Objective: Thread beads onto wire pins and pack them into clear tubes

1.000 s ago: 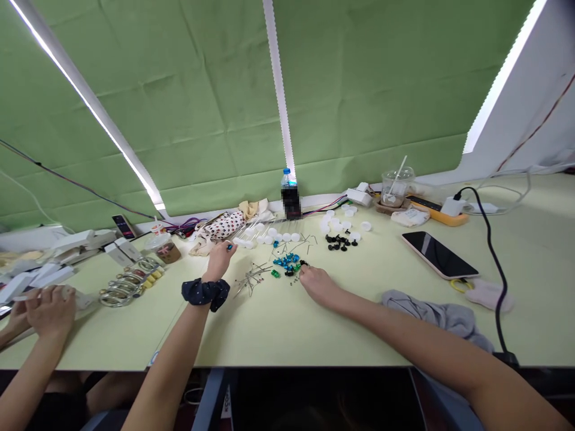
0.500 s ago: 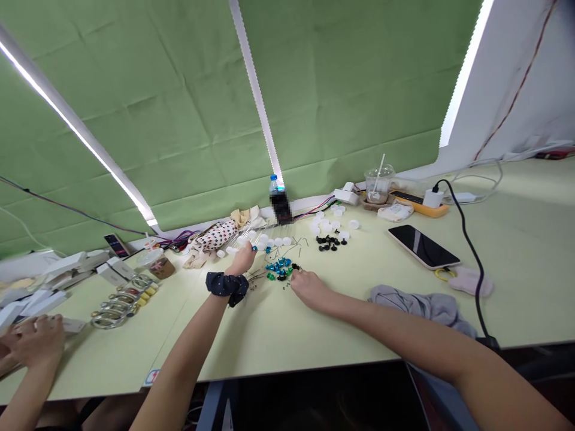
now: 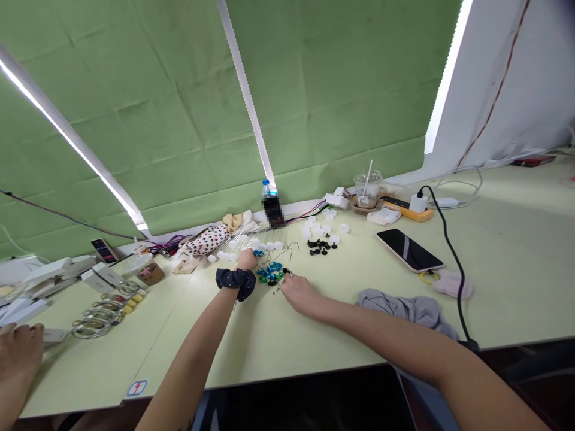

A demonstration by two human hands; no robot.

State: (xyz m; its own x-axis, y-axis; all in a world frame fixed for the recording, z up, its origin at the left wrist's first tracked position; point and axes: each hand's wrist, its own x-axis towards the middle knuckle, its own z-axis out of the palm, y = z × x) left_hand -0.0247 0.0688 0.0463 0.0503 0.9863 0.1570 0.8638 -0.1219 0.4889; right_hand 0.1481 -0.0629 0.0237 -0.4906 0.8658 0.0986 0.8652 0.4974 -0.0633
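Note:
My left hand (image 3: 247, 260), with a dark dotted scrunchie (image 3: 236, 282) at its wrist, pinches a small shiny blue part (image 3: 257, 253). Just to its right lies a pile of similar blue parts (image 3: 272, 270), with a few green ones (image 3: 263, 279) mixed in. At the pile's near right edge, my right hand (image 3: 300, 293) has its fingers closed around a small black part (image 3: 286, 272). Thin bent metal pins (image 3: 291, 254) are scattered behind the pile. Farther back are black knob-like parts (image 3: 320, 247) and white round caps (image 3: 317, 229).
Right of my arms lie a grey cloth (image 3: 399, 306), a phone (image 3: 408, 250) and a black cable (image 3: 453, 254). A dark bottle (image 3: 273, 209) and a plastic cup (image 3: 367, 188) stand at the back. At left are clear coiled items (image 3: 105, 311) and another person's hand (image 3: 20, 347).
The view has swung slightly right. My left hand has moved a little rightward, nearer the pile, with the blue part. My right hand stays about in place. The other person's hand has shifted left.

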